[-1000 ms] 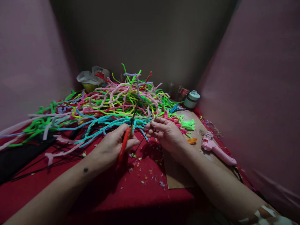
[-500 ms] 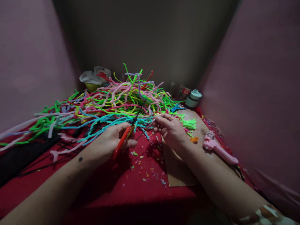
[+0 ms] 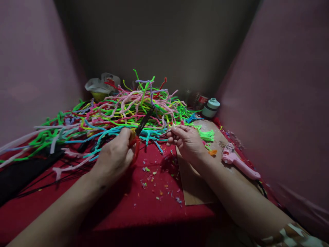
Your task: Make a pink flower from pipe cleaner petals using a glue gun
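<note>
My left hand [image 3: 115,156] is closed round the red handles of a pair of pliers [image 3: 140,128], whose dark jaws point up and to the right into the pile. My right hand [image 3: 186,140] pinches something thin at its fingertips, too small to make out, at the near edge of the pile. The big tangle of pipe cleaners [image 3: 123,109] in green, pink, yellow, blue and lilac lies just beyond both hands on the red cloth [image 3: 154,209]. Small coloured clippings [image 3: 154,181] are scattered on the cloth below the hands.
A pink glue gun [image 3: 239,161] lies to the right on a brown board [image 3: 192,188]. A pale green jar [image 3: 210,108] stands at the back right, a crumpled bag [image 3: 102,85] at the back left. Black wires and dark material [image 3: 23,175] lie at the left. Pinkish walls close in on both sides.
My left hand has rolled over and lifted the pliers, whose jaws now point further up and right into the pile. My right hand has shifted slightly right and away.
</note>
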`<state>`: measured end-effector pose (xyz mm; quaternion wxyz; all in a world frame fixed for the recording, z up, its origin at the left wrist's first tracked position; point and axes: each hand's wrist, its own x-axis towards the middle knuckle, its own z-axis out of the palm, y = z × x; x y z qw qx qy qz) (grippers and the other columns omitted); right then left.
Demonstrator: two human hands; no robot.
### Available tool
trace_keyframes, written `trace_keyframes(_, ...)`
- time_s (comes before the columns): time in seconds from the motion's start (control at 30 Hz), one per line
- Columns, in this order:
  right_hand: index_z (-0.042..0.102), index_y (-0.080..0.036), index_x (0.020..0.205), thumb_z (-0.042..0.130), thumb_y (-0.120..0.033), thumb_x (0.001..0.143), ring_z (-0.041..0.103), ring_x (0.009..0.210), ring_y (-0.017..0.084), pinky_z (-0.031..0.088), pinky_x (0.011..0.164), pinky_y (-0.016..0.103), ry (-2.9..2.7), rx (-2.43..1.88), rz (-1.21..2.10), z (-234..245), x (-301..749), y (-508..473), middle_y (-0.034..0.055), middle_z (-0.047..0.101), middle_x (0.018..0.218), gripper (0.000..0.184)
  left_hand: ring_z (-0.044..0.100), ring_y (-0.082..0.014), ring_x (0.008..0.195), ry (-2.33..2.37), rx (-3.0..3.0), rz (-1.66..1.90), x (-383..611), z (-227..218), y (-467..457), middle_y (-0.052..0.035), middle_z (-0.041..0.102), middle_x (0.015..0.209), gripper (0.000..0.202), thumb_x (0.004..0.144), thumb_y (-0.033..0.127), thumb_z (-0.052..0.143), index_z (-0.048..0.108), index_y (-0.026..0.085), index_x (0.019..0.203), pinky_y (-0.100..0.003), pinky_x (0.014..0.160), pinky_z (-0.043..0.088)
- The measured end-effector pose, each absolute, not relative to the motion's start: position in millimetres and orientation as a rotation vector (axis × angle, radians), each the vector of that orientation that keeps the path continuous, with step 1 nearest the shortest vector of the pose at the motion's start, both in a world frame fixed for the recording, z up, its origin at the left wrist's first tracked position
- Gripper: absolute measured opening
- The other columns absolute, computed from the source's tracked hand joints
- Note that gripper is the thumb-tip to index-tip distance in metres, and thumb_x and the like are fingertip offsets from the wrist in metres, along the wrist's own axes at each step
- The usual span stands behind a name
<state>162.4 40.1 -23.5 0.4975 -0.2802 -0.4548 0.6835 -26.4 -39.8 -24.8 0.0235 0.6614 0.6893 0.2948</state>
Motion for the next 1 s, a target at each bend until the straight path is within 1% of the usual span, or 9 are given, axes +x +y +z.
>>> trace_keyframes(0.07,0.06,-0.013,0.067,0.07,-0.025,0.063,0.056,0.045,0.009,0.05,0.046,0.022,-1.079,-0.676,1.608,-20.6,163.1,40.0,0.0006,0.063,0.059,0.016,0.053,-0.0189,0.059,2.432,2.258,0.757,-25.2,-26.7,-41.7,-0.0049,0.053,0.068,0.012,0.08,0.021,0.035,0.045,0.017,0.083,-0.029,0.051,0.032)
trace_keyframes(0.1,0.059,-0.013,0.067,0.07,-0.025,0.063,0.056,0.045,0.009,0.049,0.046,0.022,-1.062,-0.674,1.59,-19.1,163.5,39.9,0.0002,0.063,0.059,0.017,0.053,-0.0197,0.058,2.509,2.363,0.651,-24.0,-27.6,-42.6,-0.0058,0.053,0.067,0.013,0.081,0.02,0.034,0.046,0.016,0.083,-0.029,0.05,0.031)
trace_keyframes(0.23,0.058,-0.014,0.066,0.071,-0.025,0.063,0.056,0.046,0.009,0.048,0.046,0.022,-1.034,-0.638,1.521,-15.8,163.7,39.4,-0.0009,0.061,0.059,0.017,0.055,-0.0204,0.055,2.458,2.597,0.254,-16.2,-31.4,-45.5,-0.0068,0.053,0.066,0.015,0.081,0.015,0.033,0.048,0.015,0.081,-0.029,0.046,0.029)
trace_keyframes(0.33,0.059,-0.014,0.065,0.07,-0.024,0.064,0.056,0.047,0.009,0.049,0.049,0.024,-1.041,-0.612,1.493,-16.7,162.5,39.0,-0.0009,0.061,0.06,0.016,0.055,-0.02,0.051,2.405,2.593,0.107,-11.1,-33.6,-46.6,-0.007,0.054,0.067,0.018,0.082,0.012,0.03,0.048,0.014,0.082,-0.027,0.043,0.028)
trace_keyframes(0.53,0.061,-0.013,0.067,0.069,-0.023,0.066,0.056,0.048,0.009,0.049,0.05,0.023,-1.085,-0.609,1.527,-19.8,160.4,36.0,-0.0009,0.061,0.059,0.013,0.057,-0.0211,0.05,2.395,2.576,-0.012,-7.0,-34.6,-46.4,-0.0074,0.055,0.069,0.022,0.083,0.01,0.027,0.048,0.014,0.083,-0.027,0.04,0.026)
trace_keyframes(0.77,0.062,-0.012,0.065,0.07,-0.023,0.063,0.055,0.047,0.009,0.05,0.05,0.024,-1.051,-0.64,1.556,-20.1,160.4,35.2,-0.0006,0.059,0.055,0.014,0.057,-0.0218,0.047,2.376,2.63,-0.067,-6.6,-38.3,-44.8,-0.0065,0.053,0.066,0.026,0.082,0.007,0.023,0.048,0.014,0.082,-0.027,0.038,0.027)
trace_keyframes(1.0,0.064,-0.01,0.063,0.068,-0.02,0.063,0.055,0.049,0.009,0.049,0.049,0.022,-1.034,-0.67,1.597,-21.3,161.3,36.9,0.001,0.06,0.058,0.011,0.058,-0.0224,0.046,2.337,2.615,-0.099,-8.0,-41.6,-45.6,-0.0067,0.055,0.068,0.024,0.084,0.01,0.024,0.048,0.015,0.084,-0.028,0.037,0.032)
